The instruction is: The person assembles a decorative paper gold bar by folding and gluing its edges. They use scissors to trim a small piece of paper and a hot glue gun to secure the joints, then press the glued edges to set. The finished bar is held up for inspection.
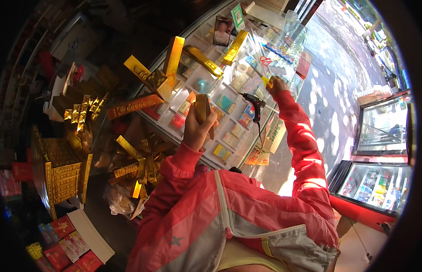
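My left hand (196, 131) is closed around a small gold cardboard piece (201, 108), held upright above the glass counter. At the counter's right side, my right hand (278, 85) pinches a small yellow object (266, 80) whose kind I cannot make out. A black hot glue gun (253, 105) lies on the glass between the hands, its cord trailing toward me. Past the right hand are red-handled scissors (265, 60). Long gold cardboard strips (203, 60) and a folded gold bar shape (235, 47) rest farther back. More gold pieces (173, 61) stand joined at the counter's left edge.
The glass counter (206, 156) displays many small packs beneath. Left of it stand a stacked gold cardboard structure (63, 174) and a pile of gold strips (145, 161). Red packs (61, 226) fill the lower left. A drinks fridge (374, 183) stands right, beside the sunlit pavement (322, 86).
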Action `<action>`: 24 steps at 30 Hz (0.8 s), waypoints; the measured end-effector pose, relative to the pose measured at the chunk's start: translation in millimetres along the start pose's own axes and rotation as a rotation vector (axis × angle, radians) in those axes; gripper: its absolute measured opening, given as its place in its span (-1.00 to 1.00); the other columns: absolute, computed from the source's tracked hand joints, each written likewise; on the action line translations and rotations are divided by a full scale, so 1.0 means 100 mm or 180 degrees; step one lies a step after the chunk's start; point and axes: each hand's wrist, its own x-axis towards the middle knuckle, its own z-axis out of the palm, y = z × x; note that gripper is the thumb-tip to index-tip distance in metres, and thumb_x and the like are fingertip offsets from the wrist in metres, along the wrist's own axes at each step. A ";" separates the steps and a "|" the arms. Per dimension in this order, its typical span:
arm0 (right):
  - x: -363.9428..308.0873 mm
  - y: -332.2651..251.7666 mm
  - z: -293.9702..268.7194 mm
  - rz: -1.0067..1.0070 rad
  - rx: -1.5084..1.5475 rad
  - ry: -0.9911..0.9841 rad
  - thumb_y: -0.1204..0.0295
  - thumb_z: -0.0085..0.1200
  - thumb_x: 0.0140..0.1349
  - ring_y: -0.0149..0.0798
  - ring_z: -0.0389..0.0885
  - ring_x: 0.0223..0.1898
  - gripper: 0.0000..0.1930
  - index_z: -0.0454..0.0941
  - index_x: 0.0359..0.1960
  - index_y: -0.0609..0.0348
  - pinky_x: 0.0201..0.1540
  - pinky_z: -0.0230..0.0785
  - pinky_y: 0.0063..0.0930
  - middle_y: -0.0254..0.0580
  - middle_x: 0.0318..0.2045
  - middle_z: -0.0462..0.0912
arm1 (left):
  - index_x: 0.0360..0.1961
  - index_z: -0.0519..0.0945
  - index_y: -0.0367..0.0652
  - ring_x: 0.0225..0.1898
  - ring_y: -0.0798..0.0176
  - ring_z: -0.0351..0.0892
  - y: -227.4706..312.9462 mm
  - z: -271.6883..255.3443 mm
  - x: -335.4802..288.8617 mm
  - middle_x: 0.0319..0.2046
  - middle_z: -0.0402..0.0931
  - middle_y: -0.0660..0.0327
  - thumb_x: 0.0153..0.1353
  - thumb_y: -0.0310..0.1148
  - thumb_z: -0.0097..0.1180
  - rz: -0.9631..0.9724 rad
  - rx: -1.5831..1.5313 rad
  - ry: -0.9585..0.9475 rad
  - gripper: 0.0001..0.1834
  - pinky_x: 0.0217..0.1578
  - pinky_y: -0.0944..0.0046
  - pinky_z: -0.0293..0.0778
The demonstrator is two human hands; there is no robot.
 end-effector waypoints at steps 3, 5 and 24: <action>-0.13 -0.24 -0.32 0.0092 0.1713 -0.0182 0.28 0.20 0.18 -0.10 0.67 -0.26 -0.70 0.58 -0.18 0.25 -0.19 0.54 -0.29 -0.14 -0.25 0.65 | -0.05 0.37 -0.19 -0.33 0.43 0.49 0.02 -0.04 0.03 -0.30 0.46 0.29 0.23 -0.40 0.21 0.0243 0.0288 0.0006 -0.66 -0.28 0.39 0.48; -0.42 -0.47 -0.58 0.0269 0.3511 -0.1117 0.22 0.17 0.25 -0.29 0.64 -0.26 -0.63 0.55 -0.09 0.29 -0.20 0.55 -0.39 -0.17 -0.22 0.61 | -0.05 0.36 -0.18 -0.30 0.44 0.46 0.03 -0.08 0.05 -0.30 0.45 0.30 0.23 -0.39 0.21 0.0404 0.0602 0.0081 -0.66 -0.26 0.40 0.44; -1.47 -1.76 -0.88 -0.0447 0.5766 -0.4215 -0.28 0.03 0.20 -0.36 0.50 -0.32 -0.29 0.49 -0.11 0.26 -0.35 0.51 -0.43 -0.17 -0.22 0.46 | 0.05 0.37 -0.20 -0.26 0.33 0.58 0.25 -0.07 -0.24 -0.27 0.55 0.15 0.13 -0.38 0.31 0.0980 0.1727 -0.0467 -0.50 -0.23 0.27 0.50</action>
